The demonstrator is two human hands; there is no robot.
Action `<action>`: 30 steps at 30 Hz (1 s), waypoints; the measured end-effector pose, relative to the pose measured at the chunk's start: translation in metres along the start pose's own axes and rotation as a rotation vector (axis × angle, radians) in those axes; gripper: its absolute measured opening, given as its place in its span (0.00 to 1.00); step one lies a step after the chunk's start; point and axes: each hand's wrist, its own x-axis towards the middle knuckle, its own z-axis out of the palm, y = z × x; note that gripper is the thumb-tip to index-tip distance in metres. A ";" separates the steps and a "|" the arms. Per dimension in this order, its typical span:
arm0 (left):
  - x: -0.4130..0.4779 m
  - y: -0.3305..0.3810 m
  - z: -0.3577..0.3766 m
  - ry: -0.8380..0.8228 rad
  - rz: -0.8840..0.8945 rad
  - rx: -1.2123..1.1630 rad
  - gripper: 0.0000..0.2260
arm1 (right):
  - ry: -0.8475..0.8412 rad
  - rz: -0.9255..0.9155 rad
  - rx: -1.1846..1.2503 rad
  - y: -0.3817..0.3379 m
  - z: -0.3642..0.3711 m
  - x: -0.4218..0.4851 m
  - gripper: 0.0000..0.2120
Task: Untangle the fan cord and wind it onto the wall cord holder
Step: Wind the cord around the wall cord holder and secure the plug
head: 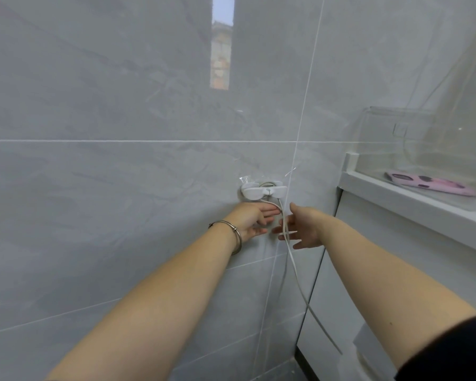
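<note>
A white cord holder [263, 190] is stuck to the grey tiled wall at mid-frame. The white fan cord [294, 273] loops around the holder and hangs down to the lower right. My left hand [252, 220], with a metal bangle on the wrist, reaches under the holder, and its fingertips touch the cord just below it. My right hand [300, 229] is spread beside the hanging cord, with the cord passing across its fingers. Neither hand shows a closed grip.
A white ledge [412, 204] juts out at the right with a pink patterned object [429, 184] on it, behind a clear plastic sheet [423, 138]. A white cabinet front [341, 284] stands below the ledge. A narrow window slit [221, 42] is high in the wall.
</note>
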 end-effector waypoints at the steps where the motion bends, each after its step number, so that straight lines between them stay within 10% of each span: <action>1: 0.000 0.000 0.000 -0.003 -0.001 0.001 0.27 | 0.008 -0.002 0.000 0.000 -0.001 0.001 0.29; 12: -0.007 0.004 -0.008 0.021 -0.022 -0.095 0.22 | 0.155 -0.125 -0.086 -0.024 -0.005 -0.010 0.15; 20: -0.019 0.013 -0.029 0.129 0.033 -0.058 0.17 | 0.559 -0.390 -0.688 -0.055 -0.009 -0.021 0.19; 30: -0.037 0.024 -0.032 0.340 0.409 1.052 0.32 | 0.771 -0.506 -0.758 -0.078 0.005 -0.041 0.18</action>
